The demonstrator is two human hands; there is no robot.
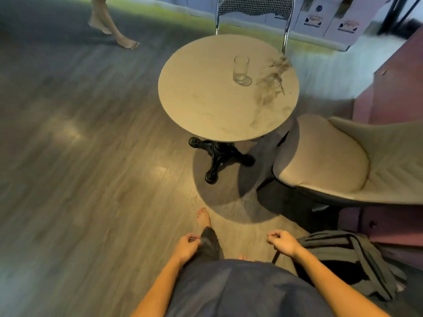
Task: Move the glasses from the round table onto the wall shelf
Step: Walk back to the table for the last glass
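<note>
Both hands hang low near the person's legs, the left hand (188, 245) and the right hand (282, 242) loosely curled and holding nothing. One clear drinking glass (240, 69) stands upright on the round table (206, 99), far from the hands, just beside some blurry dried stems (273, 76). A padded chair (320, 163) sits close to the table's right side.

Cushioned chair (325, 161), metal chair (254, 10), dried sprig (273, 76), wooden floor (80, 145)
</note>
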